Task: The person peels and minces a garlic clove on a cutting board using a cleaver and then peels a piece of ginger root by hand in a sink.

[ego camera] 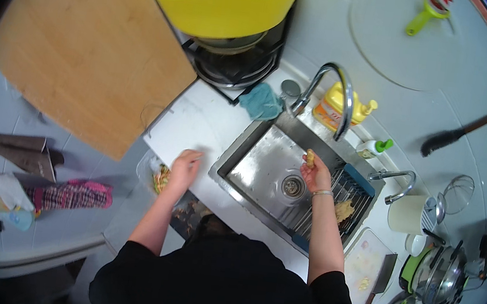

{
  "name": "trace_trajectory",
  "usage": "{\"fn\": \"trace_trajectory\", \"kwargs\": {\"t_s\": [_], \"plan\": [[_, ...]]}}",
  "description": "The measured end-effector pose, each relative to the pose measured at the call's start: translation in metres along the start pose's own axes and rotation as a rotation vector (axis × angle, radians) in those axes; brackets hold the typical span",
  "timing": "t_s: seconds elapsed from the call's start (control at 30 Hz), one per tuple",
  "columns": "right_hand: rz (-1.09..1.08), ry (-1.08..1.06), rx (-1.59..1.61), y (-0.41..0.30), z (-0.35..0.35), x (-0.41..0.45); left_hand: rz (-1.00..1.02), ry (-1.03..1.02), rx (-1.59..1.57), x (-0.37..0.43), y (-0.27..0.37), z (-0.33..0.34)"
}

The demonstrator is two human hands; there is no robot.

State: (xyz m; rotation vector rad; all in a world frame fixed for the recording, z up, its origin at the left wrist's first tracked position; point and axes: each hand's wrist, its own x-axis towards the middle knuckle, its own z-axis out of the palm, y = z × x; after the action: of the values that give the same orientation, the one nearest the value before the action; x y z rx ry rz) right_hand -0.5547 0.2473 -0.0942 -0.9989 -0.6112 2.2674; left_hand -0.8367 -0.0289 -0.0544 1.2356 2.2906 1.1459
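A small knobbly piece of what looks like ginger root (310,158) is pinched in the fingers of my right hand (316,177). That hand hangs over the stainless steel sink (260,163), right of the drain (293,186), with a bracelet on its wrist. Below its forearm, a brown lump (344,211) lies on the wire draining rack (337,194) across the sink's right side. My left hand (185,169) is over the white countertop (202,120), left of the sink. Its fingers are loosely bent and slightly blurred, so I cannot tell whether they hold anything.
A chrome faucet (346,96) arches over the sink. Behind it stands a yellow detergent bottle (336,106). On the right, a cleaver (383,276) lies on a cutting board (365,265). A yellow basin (223,10) sits above the stove; a waste-filled container (160,178) is below my left hand.
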Motion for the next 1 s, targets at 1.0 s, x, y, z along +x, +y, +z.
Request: {"fn": "trace_trajectory", "kwargs": {"t_s": [1.0], "plan": [[-0.521, 0.371, -0.568, 0.000, 0.002, 0.017, -0.309, -0.640, -1.010, 0.106, 0.152, 0.249]]}}
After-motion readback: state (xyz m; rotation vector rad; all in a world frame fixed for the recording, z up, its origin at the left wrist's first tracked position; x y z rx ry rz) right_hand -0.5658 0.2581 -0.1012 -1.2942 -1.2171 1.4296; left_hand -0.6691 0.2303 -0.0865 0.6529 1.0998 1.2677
